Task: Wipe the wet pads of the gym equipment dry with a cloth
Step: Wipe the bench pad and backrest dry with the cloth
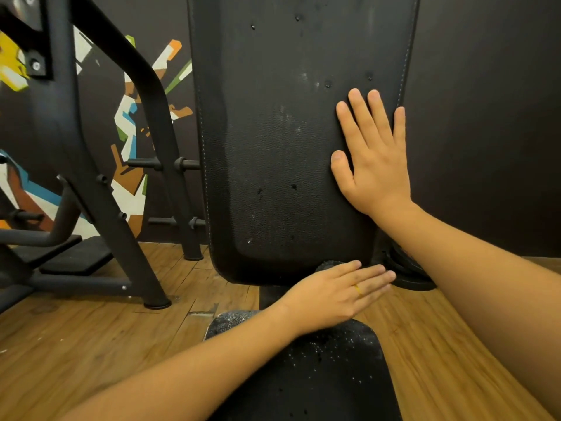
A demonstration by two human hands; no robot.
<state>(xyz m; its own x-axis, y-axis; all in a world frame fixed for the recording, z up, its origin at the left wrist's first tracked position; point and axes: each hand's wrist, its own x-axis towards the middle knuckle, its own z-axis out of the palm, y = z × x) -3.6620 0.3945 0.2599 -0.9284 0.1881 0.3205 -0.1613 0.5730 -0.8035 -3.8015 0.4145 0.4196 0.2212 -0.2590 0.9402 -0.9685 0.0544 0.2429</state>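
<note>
While no cloth shows, right hand (375, 159) lies flat, empty, on the back pad (273, 147); below it, left hand (331, 294), fingers straight, is held over the beaded seat pad (318, 375). Likely feeling for dampness; cloth needed next.

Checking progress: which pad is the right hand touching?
The upright back pad: the right hand lies flat on it. The droplet-speckled seat pad sits lower, horizontal.
</note>
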